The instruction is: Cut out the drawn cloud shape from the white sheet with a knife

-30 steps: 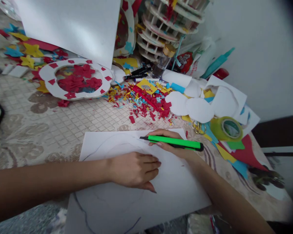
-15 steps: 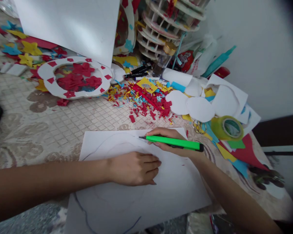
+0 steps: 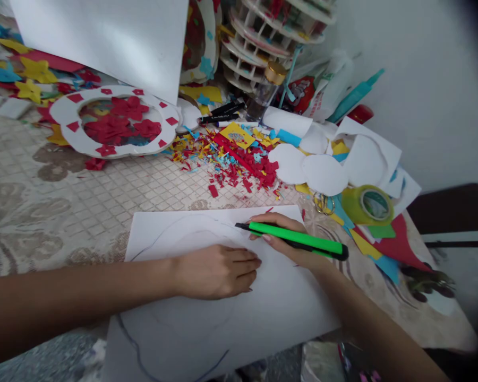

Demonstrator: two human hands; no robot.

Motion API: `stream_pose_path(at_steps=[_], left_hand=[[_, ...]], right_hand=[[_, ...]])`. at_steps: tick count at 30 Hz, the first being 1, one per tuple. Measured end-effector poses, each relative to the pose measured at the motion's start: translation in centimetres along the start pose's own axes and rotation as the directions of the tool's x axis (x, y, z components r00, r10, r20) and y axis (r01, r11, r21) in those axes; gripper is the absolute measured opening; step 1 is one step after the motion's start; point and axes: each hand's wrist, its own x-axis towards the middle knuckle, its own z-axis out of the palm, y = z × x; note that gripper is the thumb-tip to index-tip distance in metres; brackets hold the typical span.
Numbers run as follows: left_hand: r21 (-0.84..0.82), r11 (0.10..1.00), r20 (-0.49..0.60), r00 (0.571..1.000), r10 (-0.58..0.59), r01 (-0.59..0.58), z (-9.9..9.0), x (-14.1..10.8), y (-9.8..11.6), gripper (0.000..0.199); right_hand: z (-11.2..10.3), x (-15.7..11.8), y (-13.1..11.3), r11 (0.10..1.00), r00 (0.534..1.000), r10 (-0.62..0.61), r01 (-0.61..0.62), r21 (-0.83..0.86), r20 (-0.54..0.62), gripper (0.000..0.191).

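A large white sheet (image 3: 287, 307) with a wavy outline and an inner curve drawn on it lies at the table's near edge, partly overhanging it. My left hand (image 3: 219, 271) rests flat on the sheet's middle, fingers stretched out to the right. In my right hand (image 3: 290, 239) is a green utility knife (image 3: 297, 237), its dark blade out and pointing left. The blade tip is at or just over the drawn line near the sheet's far edge; whether it touches the paper I cannot tell. My left forearm covers part of the drawing.
Beyond the sheet lies a heap of coloured paper scraps (image 3: 239, 159). A white flower-shaped frame (image 3: 67, 130) with red pieces stands left of it. Yellow tape (image 3: 366, 204), metal rings (image 3: 323, 203) and white paper rounds (image 3: 325, 174) lie to the right. Behind are a bottle (image 3: 265, 95) and a tiered rack (image 3: 258, 40).
My right hand and the knife have shifted a little to the right along the sheet's far side. The left hand stays flat in place. The whole view has moved slightly.
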Motion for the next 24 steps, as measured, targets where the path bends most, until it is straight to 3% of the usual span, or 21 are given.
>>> stream_pose_path(at_steps=[11, 24], left_hand=[[-0.01, 1.0, 0.016, 1.0, 0.001, -0.001, 0.1, 0.0, -0.1, 0.031], [0.024, 1.0, 0.008, 1.0, 0.015, -0.015, 0.1, 0.0, -0.1, 0.028]], right_hand=[[0.2, 0.3, 0.0, 1.0, 1.0, 0.003, -0.004, 0.019, 0.024, 0.026], [0.6, 0.2, -1.2, 0.989, 0.999, -0.043, 0.045, -0.14, 0.016, 0.025]])
